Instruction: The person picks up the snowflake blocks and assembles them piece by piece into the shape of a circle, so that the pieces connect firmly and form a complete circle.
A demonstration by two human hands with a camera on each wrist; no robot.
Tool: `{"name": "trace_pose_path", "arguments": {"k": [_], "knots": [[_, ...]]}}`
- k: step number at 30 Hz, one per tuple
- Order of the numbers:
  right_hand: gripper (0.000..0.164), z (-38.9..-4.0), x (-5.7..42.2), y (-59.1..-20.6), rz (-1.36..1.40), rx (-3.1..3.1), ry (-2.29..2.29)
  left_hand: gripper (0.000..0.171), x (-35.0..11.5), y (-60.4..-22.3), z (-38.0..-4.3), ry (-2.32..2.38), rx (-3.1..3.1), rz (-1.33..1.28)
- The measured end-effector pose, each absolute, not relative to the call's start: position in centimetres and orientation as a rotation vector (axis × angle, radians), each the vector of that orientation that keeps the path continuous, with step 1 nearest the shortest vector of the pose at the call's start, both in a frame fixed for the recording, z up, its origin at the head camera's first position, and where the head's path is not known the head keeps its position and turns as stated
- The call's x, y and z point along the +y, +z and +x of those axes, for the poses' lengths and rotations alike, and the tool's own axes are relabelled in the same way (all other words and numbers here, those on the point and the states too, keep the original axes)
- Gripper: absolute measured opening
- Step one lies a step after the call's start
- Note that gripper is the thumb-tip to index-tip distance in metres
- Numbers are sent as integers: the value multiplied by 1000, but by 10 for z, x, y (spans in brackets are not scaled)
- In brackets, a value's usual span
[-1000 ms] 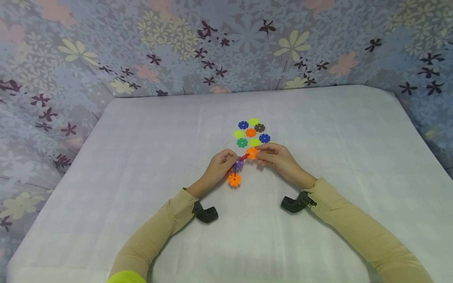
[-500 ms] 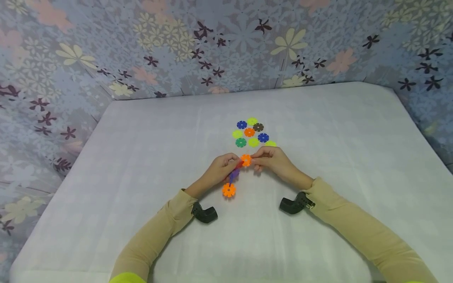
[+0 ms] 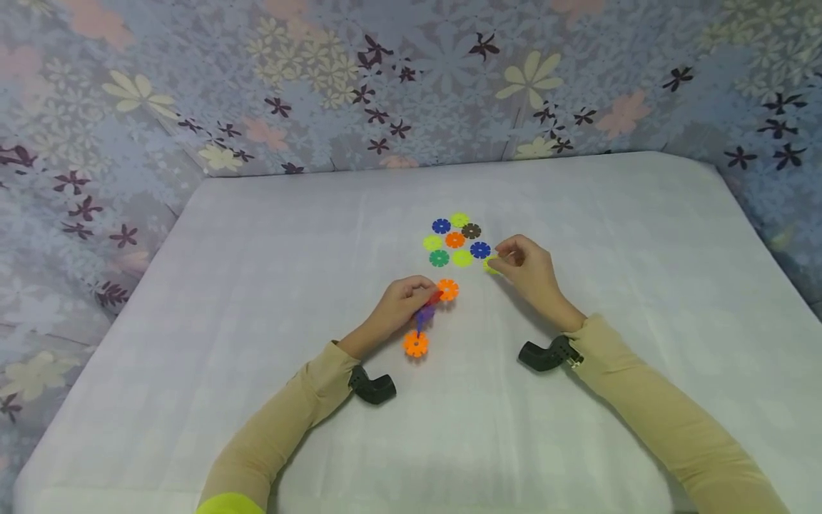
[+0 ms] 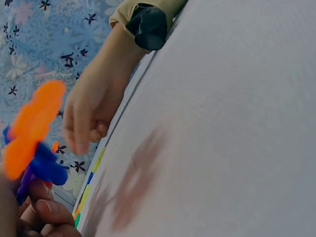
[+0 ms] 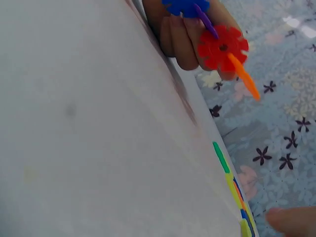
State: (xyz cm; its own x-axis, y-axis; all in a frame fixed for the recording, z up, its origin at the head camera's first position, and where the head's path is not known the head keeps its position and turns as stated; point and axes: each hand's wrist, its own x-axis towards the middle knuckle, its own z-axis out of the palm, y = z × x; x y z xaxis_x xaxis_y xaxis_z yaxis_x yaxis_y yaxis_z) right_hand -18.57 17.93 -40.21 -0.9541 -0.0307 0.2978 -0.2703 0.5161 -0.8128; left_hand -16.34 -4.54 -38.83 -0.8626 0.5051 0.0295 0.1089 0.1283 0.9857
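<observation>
My left hand (image 3: 403, 303) pinches a chain of slotted plastic discs joined edge to edge. In the head view an orange disc (image 3: 447, 290) forms its upper end and another orange disc (image 3: 416, 345) its lower end. Between them, the right wrist view shows a red disc (image 5: 210, 55), a purple disc (image 5: 206, 22) and a blue disc (image 5: 183, 6). My right hand (image 3: 531, 275) hovers over the right side of the loose discs, fingers bent loosely. Its thumb overlaps a yellow-green disc (image 3: 491, 268) in the head view; no grip on it shows.
Several loose discs lie flat on the white-covered table (image 3: 289, 243), including a green disc (image 3: 439, 258), a brown disc (image 3: 472, 230), an orange disc (image 3: 454, 240) and a blue disc (image 3: 480, 250). Patterned fabric (image 3: 411, 86) stands behind the table.
My right hand has let go of the chain's upper orange disc and moved right and away from me, to the loose discs. The left hand has brought the chain slightly nearer.
</observation>
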Motion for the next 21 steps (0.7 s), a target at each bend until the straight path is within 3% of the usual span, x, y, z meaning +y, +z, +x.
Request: {"name": "trace_pose_path", "arguments": {"k": [10, 16, 21], "knots": [[28, -189, 182, -407, 327, -2665, 1247, 16, -45, -388, -163, 1860, 2089, 532], [16, -186, 177, -406, 385, -2511, 1554, 19, -46, -399, -168, 1875, 2079, 526], [15, -181, 171, -403, 460, -2402, 1871, 21, -45, -407, -171, 1879, 2102, 529]]}}
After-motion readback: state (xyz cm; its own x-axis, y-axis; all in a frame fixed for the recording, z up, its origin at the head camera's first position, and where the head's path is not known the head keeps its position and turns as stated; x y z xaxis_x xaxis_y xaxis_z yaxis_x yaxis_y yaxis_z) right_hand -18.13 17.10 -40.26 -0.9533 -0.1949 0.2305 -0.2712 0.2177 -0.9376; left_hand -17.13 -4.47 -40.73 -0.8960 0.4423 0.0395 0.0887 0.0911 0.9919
